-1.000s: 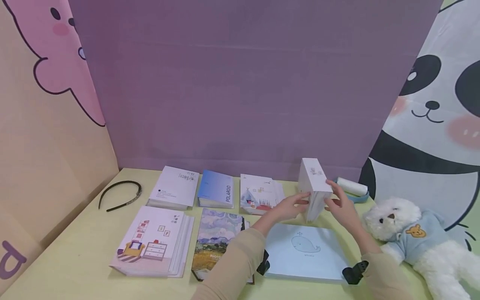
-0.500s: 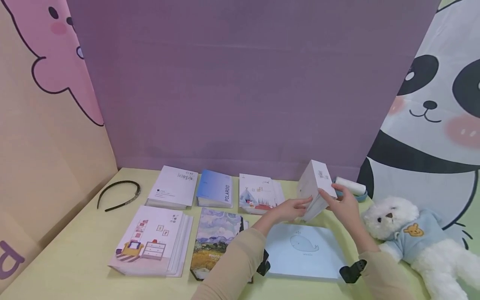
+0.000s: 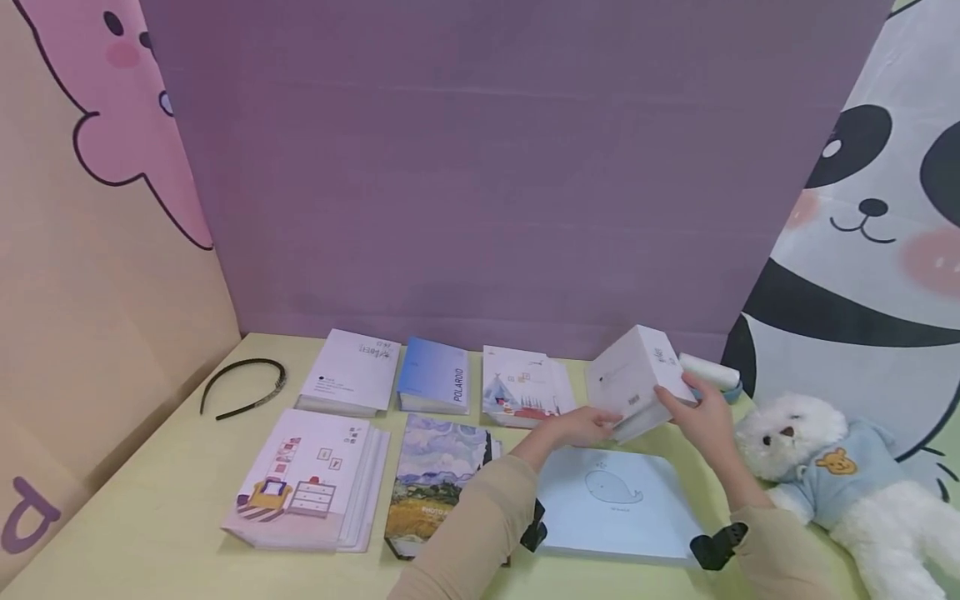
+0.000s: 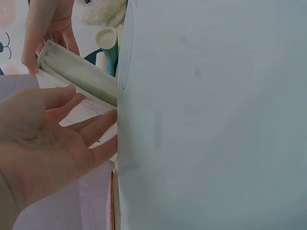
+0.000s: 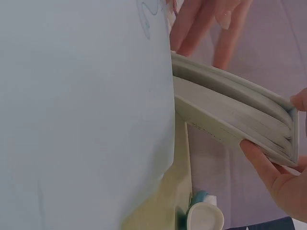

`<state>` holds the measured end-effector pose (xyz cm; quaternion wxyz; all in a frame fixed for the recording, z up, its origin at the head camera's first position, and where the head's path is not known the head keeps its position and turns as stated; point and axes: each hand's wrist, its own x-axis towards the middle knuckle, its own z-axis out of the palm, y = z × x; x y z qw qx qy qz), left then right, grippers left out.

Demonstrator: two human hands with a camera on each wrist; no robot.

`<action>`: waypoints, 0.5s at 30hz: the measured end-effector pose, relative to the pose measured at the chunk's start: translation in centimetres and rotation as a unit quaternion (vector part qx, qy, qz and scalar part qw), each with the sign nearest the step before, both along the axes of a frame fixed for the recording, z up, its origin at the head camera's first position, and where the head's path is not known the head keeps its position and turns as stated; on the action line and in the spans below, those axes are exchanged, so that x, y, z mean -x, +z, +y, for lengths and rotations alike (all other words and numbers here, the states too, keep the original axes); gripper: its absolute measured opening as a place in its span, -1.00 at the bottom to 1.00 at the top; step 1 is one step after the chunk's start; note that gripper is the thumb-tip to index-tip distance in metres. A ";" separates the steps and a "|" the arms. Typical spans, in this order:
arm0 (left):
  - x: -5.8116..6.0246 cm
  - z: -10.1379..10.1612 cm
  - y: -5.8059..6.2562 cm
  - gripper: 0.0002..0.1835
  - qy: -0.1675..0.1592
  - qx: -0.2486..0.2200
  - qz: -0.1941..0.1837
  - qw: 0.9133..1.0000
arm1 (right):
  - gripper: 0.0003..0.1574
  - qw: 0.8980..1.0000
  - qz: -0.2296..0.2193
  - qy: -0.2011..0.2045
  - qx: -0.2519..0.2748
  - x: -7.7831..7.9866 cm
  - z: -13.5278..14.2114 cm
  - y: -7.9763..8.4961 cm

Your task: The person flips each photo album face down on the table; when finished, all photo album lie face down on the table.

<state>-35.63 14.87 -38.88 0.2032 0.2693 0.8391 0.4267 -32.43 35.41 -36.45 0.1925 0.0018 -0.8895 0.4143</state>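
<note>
A thick white photo album (image 3: 618,375) is tilted above the back right of the table, one cover and its lettered spine facing the head camera. My right hand (image 3: 705,417) pinches it by the spine end, thumb on one side and fingers on the other in the right wrist view. My left hand (image 3: 573,427) touches its lower left edge; in the left wrist view those fingers (image 4: 98,129) are fairly straight against the cover. Below both hands lies a pale blue whale album (image 3: 618,521), which fills much of both wrist views.
Left of the hands lie a painting-cover album (image 3: 431,475), a room-picture album (image 3: 300,483), a white album (image 3: 352,371), a blue Polaroid album (image 3: 435,375) and a tent-picture album (image 3: 517,383). A headband (image 3: 243,362), white roll (image 3: 708,371) and teddy bear (image 3: 847,475) flank them.
The white album has turned and tilted from standing nearly upright, so a broad cover now faces the camera. My right hand has shifted slightly right with it; my left hand stays low beside it.
</note>
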 end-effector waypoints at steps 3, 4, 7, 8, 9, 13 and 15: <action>0.0 -0.2 0.0 -0.53 -0.012 0.013 -0.003 1.000 | -0.08 1.000 -0.017 -0.005 -0.015 -0.1 0.5 0.0; 0.0 -0.2 -0.1 -0.52 -0.016 0.018 -0.004 1.000 | -0.07 0.999 -0.025 -0.007 -0.022 -0.1 0.6 0.0; 0.0 -0.4 -0.1 -0.52 -0.025 0.035 -0.003 0.999 | -0.06 0.998 -0.048 -0.008 -0.036 0.1 1.1 -0.2; 0.0 -0.5 -0.1 -0.52 -0.027 0.040 -0.002 0.999 | -0.07 0.998 -0.053 -0.005 -0.040 0.1 1.3 -0.2; 0.0 -0.6 -0.1 -0.52 -0.030 0.045 -0.001 0.999 | -0.07 0.997 -0.058 -0.003 -0.044 0.2 1.5 -0.3; 0.1 -0.8 -0.3 -0.52 -0.027 0.062 -0.006 0.998 | -0.12 0.996 -0.072 0.015 -0.039 0.4 2.2 -0.7; 0.1 -0.9 -0.4 -0.52 -0.026 0.068 -0.008 0.997 | -0.13 0.996 -0.086 0.016 -0.032 0.5 2.5 -0.9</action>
